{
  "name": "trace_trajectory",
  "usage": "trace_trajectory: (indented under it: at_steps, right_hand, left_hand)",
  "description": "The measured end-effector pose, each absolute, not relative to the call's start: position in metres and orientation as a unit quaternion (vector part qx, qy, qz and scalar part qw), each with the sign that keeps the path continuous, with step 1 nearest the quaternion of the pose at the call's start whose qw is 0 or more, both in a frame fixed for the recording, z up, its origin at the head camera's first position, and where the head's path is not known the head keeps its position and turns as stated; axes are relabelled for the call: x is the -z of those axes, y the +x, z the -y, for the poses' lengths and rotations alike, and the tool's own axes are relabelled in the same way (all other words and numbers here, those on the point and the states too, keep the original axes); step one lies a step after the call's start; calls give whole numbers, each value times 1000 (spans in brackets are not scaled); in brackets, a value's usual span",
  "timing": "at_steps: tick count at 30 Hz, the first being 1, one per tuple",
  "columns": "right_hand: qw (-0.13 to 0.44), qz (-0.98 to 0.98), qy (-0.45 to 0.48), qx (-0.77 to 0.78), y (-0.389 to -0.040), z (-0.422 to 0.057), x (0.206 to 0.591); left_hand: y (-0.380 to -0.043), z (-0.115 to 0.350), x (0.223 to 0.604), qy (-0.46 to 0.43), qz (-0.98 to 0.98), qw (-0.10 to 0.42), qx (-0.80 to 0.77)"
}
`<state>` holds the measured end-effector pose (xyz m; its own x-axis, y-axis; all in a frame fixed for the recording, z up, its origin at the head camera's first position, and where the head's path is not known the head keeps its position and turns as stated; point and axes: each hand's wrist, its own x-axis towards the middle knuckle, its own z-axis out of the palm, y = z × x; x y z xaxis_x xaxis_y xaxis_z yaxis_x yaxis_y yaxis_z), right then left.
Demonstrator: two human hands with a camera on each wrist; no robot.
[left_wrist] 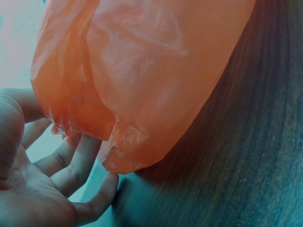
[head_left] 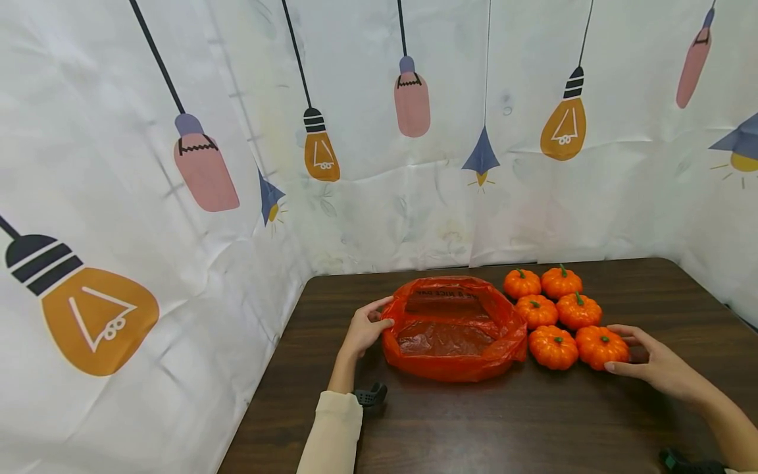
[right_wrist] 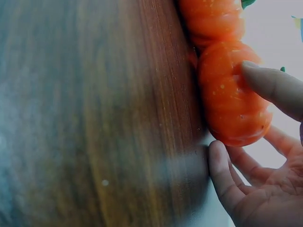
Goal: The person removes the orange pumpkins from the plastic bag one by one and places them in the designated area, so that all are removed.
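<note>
An orange-red plastic bag (head_left: 456, 365) stands on the table with its mouth spread wide and printed letters on its inner back wall. At its left edge my left hand (head_left: 364, 329) holds the bag between thumb and fingers; in the left wrist view the fingers reach under the crumpled film (left_wrist: 156, 71). Several small orange pumpkins with green stems sit close together right of the bag. My right hand (head_left: 660, 362) grips the nearest right pumpkin (head_left: 598, 347), its thumb on the front and fingers round the far side. Beside it, another pumpkin (head_left: 553, 347) touches the bag's side.
The dark wood-grain table (head_left: 474, 428) runs up to a white curtain (head_left: 379, 217) printed with lamps, at the back and left. More pumpkins (head_left: 561, 282) stand behind the front pair. A dark wrist strap (head_left: 371, 395) is on the left arm.
</note>
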<state>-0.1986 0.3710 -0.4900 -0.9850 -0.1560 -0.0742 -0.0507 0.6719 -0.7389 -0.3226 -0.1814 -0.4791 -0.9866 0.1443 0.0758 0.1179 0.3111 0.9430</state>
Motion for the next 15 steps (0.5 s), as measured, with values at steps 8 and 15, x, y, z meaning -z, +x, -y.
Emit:
trace_trajectory:
  at_steps: [8, 15]
  right_hand:
    - [66, -910, -62, 404, -200, -372, 490]
    - [70, -908, -65, 408, -200, -373, 492]
  left_hand:
    - [-325, 182, 482, 82, -808, 9, -583]
    - [-324, 182, 482, 82, -810, 6, -581]
